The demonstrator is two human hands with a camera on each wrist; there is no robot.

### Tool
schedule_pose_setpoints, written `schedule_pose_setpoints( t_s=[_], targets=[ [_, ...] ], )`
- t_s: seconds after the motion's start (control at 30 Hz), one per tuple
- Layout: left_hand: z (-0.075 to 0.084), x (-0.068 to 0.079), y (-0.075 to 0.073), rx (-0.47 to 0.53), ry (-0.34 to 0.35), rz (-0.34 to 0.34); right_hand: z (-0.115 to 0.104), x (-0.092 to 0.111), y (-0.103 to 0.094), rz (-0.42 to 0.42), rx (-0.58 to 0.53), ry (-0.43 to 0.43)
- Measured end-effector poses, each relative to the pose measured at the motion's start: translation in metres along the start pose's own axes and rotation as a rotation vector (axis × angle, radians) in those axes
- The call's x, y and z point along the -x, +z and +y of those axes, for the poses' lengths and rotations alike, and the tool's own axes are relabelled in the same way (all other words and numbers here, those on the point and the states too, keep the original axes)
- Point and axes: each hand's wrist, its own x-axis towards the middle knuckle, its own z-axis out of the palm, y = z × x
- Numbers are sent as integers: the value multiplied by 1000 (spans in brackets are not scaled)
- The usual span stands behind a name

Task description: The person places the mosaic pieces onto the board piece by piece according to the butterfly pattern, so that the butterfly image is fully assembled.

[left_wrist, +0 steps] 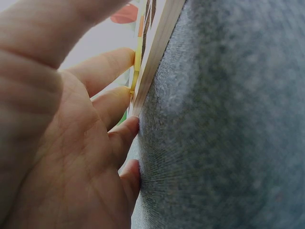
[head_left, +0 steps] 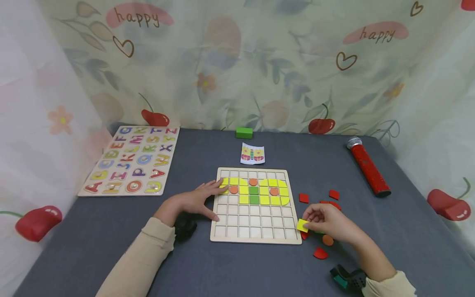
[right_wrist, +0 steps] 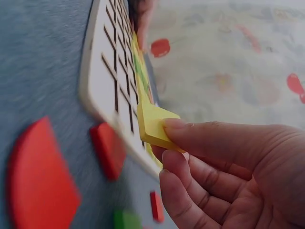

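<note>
A pale wooden grid board (head_left: 256,233) lies on the dark grey cloth, its upper rows partly filled with yellow, green and orange tiles. My left hand (head_left: 198,199) rests at the board's left edge, fingers spread. In the left wrist view its fingertips (left_wrist: 125,56) touch the board's side and a yellow tile. Just off the board's lower right corner, my right hand (head_left: 329,222) pinches a yellow square tile (right_wrist: 155,125) between thumb and fingers. Below that hand lie red tiles (head_left: 320,253), an orange disc (head_left: 328,240) and a green piece (right_wrist: 126,219), partly hidden.
Behind the board lie a small butterfly pattern card (head_left: 252,154) and a green block (head_left: 244,133). An alphabet puzzle board (head_left: 130,165) occupies the back left. At the right is a red microphone (head_left: 369,168). Printed curtains stand behind and at both sides.
</note>
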Motion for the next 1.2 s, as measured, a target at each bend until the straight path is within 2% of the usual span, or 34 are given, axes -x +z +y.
schedule_pose_setpoints(
  t_s=[0.43, 0.83, 1.1, 1.2],
  targets=[
    [1, 0, 2, 22, 18, 12, -33, -58, 10, -53, 75, -122],
    [2, 2, 0, 31, -25, -1, -58, -111, 35, -104, -49, -164],
    [1, 3, 0, 29, -1, -5, -67, -145, 59, -130, -119, -168],
    [2, 2, -1, 24, 0, -9, -69, -154, 66, -104, -89, -162]
  ],
)
